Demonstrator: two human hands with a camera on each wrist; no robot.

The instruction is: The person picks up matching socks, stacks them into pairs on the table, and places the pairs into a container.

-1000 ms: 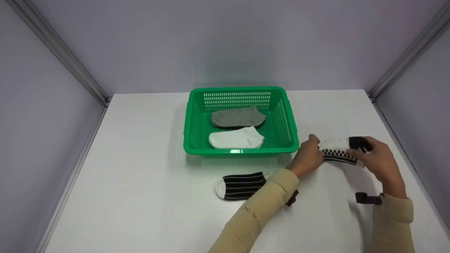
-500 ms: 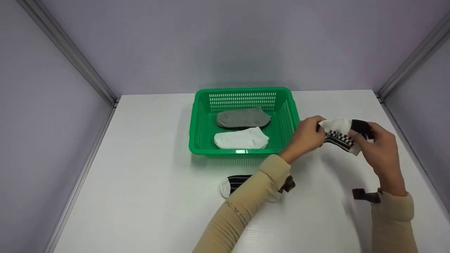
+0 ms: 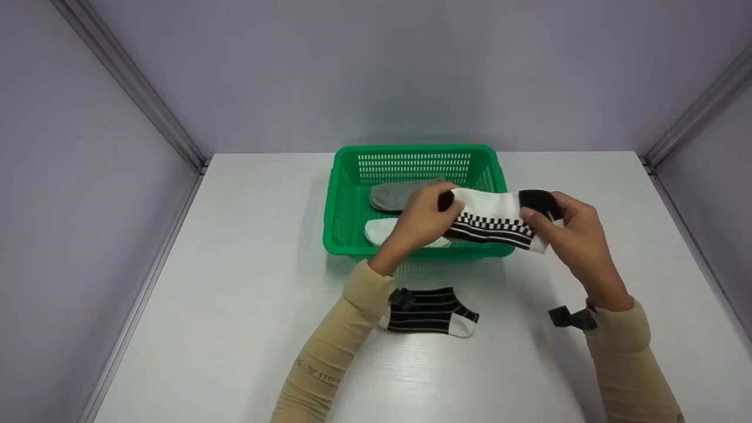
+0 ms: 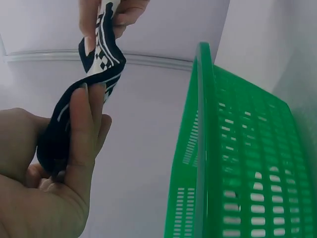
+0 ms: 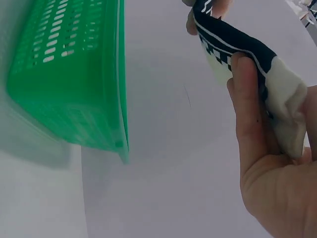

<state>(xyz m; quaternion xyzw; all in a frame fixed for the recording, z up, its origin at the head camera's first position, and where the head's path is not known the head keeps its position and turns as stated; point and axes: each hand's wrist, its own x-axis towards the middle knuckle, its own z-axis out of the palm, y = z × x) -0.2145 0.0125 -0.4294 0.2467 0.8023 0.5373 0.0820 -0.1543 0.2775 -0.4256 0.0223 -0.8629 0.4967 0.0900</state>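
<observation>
A white sock with black patches and a checkered, striped band [image 3: 490, 214] is stretched between both hands, raised over the right part of the green basket [image 3: 330, 220]. My left hand [image 3: 420, 217] pinches its left end, thumb on top. At the other end, my right hand [image 3: 573, 235] grips the sock by its black and white part. In the left wrist view the sock [image 4: 106, 59] bends between the two hands, beside the basket rim [image 4: 204, 124]. Inside the basket lie a grey sock [image 3: 388, 197] and a white sock [image 3: 379, 230], both partly covered by the left hand.
A black sock with thin stripes and white toe and heel [image 3: 426, 311] lies on the white table [image 3: 247, 282] in front of the basket, its left end overlapped by the left wrist's camera. Grey panels [image 3: 411, 70] enclose the table at the back and sides.
Both hands have lifted the checkered sock and carried it left, from the table's right side to over the basket. More of the striped black sock's right end shows now.
</observation>
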